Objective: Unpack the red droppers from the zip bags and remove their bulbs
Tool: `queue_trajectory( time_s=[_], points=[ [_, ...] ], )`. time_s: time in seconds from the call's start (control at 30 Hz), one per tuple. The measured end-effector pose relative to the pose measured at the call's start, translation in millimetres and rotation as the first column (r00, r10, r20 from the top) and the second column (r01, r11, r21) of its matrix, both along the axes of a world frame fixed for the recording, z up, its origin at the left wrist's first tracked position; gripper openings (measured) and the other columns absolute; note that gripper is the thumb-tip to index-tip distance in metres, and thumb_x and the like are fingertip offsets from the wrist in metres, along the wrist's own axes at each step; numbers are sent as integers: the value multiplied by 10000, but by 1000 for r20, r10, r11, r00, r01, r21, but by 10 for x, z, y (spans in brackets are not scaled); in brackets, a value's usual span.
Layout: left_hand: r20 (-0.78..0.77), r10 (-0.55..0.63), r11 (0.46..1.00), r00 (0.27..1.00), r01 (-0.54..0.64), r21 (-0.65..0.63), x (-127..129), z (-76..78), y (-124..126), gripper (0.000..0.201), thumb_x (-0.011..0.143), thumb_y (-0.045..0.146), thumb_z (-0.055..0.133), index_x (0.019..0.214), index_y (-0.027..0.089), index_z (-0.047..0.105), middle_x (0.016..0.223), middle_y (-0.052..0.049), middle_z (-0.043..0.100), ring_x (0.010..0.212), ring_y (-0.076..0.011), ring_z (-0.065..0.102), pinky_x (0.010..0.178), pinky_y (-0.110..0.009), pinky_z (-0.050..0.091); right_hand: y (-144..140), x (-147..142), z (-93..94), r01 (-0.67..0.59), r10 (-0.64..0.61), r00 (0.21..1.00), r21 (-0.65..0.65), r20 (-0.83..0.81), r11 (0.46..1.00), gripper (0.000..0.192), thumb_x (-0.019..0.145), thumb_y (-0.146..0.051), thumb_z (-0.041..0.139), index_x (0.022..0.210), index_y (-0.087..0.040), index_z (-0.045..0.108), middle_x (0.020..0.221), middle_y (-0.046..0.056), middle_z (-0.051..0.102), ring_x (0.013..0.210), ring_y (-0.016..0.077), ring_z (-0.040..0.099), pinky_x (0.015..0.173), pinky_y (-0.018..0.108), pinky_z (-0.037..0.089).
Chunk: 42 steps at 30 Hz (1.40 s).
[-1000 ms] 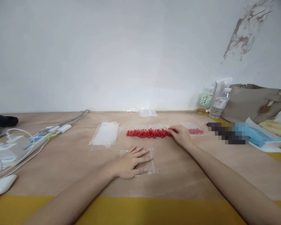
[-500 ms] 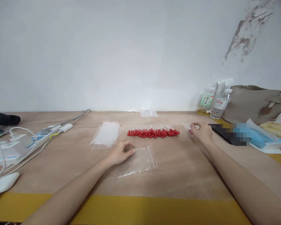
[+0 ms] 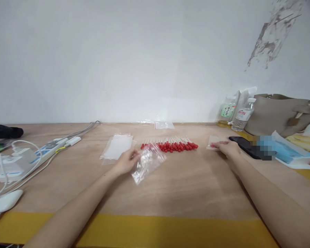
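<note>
My left hand point(image 3: 127, 161) pinches the upper left part of a clear zip bag point(image 3: 148, 163), tilted and crinkled with light glinting on it. Behind that bag lies a row of red-tipped white sticks point(image 3: 179, 146), the bag covering the row's left part. To the right of the row, my right hand point(image 3: 228, 148) rests with its fingers stretched out over a small clear bag point(image 3: 212, 139) lying on the table. Part of this small bag is hidden by the fingers, and what is inside is unclear. Left of the row lies a stack of clear bags point(image 3: 119, 144).
Another small bag point(image 3: 164, 125) lies by the wall. At right are a black phone point(image 3: 244, 146), a blue packet point(image 3: 290, 151), two bottles point(image 3: 244, 115) and a grey handbag point(image 3: 284, 113). A power strip point(image 3: 48, 146) with cables and a white spoon-shaped object point(image 3: 6, 202) are at left.
My left hand has lifted the clear bag from flat on the table and moved it up toward the row. The small bag under my right hand has gone from tilted to flat.
</note>
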<state>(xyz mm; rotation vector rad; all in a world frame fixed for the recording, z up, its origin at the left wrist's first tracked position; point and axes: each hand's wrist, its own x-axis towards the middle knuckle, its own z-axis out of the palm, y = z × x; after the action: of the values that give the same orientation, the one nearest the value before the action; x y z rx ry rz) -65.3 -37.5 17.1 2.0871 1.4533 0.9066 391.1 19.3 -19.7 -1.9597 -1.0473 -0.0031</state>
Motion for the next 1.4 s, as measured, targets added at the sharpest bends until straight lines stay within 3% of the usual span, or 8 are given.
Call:
queue_trajectory(
  time_s=[0.17, 0.3, 0.43, 0.53, 0.73, 0.87, 1.03, 1.4],
  points=[
    [154, 376, 902, 914, -399, 166, -458, 82, 281, 423, 766, 300, 453, 1160, 206, 331, 769, 21, 517, 531, -106, 569, 533, -222, 435, -55, -378, 210, -79, 239, 929, 478, -283, 875, 551, 545, -441, 671, 995, -154, 532, 940, 92, 593, 771, 191, 577, 630, 321, 484],
    [-109, 580, 807, 807, -552, 211, -758, 86, 408, 335, 793, 189, 385, 1122, 194, 445, 858, -29, 551, 689, -146, 602, 618, -243, 453, -296, -1022, 336, -523, 783, 450, 583, -430, 621, 537, 568, -378, 713, 1043, -224, 512, 998, 41, 591, 783, 146, 592, 693, 294, 492],
    [-336, 621, 781, 708, -598, 182, -837, 4, 459, 283, 739, 91, 398, 879, 173, 631, 927, -92, 559, 903, -228, 562, 780, -313, 429, -660, -1598, 296, -872, 826, -16, 412, -563, 264, 522, 571, -267, 745, 1044, -198, 533, 971, 43, 617, 816, 145, 596, 728, 277, 481],
    [-386, 614, 779, 689, -606, 158, -829, -46, 461, 274, 708, 103, 461, 884, 184, 654, 952, -119, 553, 967, -282, 523, 820, -377, 404, -836, -1835, 228, -935, 743, -140, 335, -655, 120, 587, 550, -245, 760, 1072, -176, 500, 845, 21, 636, 727, 131, 605, 691, 279, 483],
    [-325, 761, 640, 562, -565, 522, -607, 14, 299, 275, 770, 190, 467, 1003, 176, 611, 1249, -171, 364, 1155, -377, 320, 892, -537, 268, -896, -1964, 181, -894, 623, 61, 235, -780, 382, 670, 541, -205, 757, 1107, -151, 403, 696, -26, 595, 604, 115, 595, 625, 274, 499],
    [-290, 444, 776, 848, -202, 598, -147, 86, 17, 223, 827, 254, 432, 953, 185, 602, 1179, -119, 442, 1144, -276, 374, 962, -474, 260, -912, -1968, 225, -858, 526, 126, 174, -841, 484, 621, 546, -112, 729, 1075, -145, 404, 638, -37, 574, 597, 121, 597, 626, 272, 508],
    [-276, -279, 889, 920, 356, 288, 469, 36, -362, 232, 854, 283, 435, 1030, 202, 561, 1155, -65, 488, 1071, -171, 472, 925, -310, 389, -920, -1993, 230, -845, 513, 137, 171, -847, 507, 565, 545, -103, 718, 1018, -148, 413, 576, -45, 577, 510, 106, 569, 535, 254, 493],
    [-314, -411, 798, 856, 504, 331, 590, -105, -340, 310, 873, 171, 387, 1113, 264, 559, 1167, -49, 497, 1014, -152, 518, 867, -298, 435, -882, -2101, 140, -884, 617, 34, 264, -786, 386, 595, 420, -257, 802, 850, -173, 400, 471, -77, 567, 389, 90, 513, 441, 217, 430]
  ],
)
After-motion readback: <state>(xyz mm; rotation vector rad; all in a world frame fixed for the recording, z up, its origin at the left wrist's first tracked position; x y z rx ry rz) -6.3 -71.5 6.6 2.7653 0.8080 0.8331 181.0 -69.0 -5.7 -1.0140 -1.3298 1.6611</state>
